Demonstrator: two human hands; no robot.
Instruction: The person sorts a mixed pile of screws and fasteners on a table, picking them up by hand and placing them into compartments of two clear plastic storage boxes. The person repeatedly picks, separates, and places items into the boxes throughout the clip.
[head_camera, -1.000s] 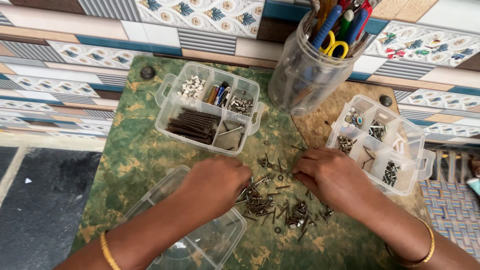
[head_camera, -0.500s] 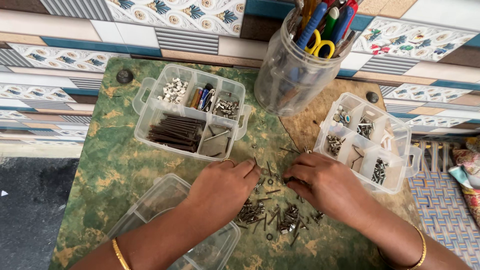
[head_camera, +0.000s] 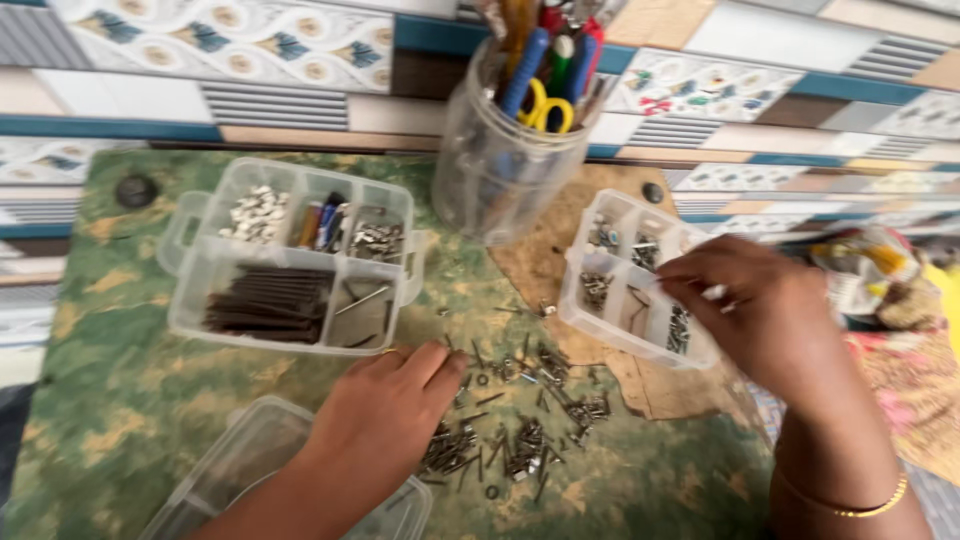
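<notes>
A scatter of small screws and washers (head_camera: 520, 430) lies on the green mottled board (head_camera: 110, 400). My left hand (head_camera: 385, 410) rests flat on the board at the left edge of the pile, fingers extended and touching the screws, holding nothing I can see. My right hand (head_camera: 765, 315) hovers over the right end of a small clear compartment box (head_camera: 605, 300) with screws in its cells. Its thumb and fingers are pinched together. The view is blurred, so whether something is between them is unclear.
A larger clear compartment box (head_camera: 290, 255) with dark nails and small parts stands at the back left. A clear jar (head_camera: 500, 160) of scissors and tools stands behind the pile. An empty clear container (head_camera: 250, 470) lies under my left forearm. Patterned cloth (head_camera: 880, 270) lies at the right.
My right hand has lifted off the screw pile and moved right, over the small compartment box. My left hand stays by the pile. The camera has shifted right.
</notes>
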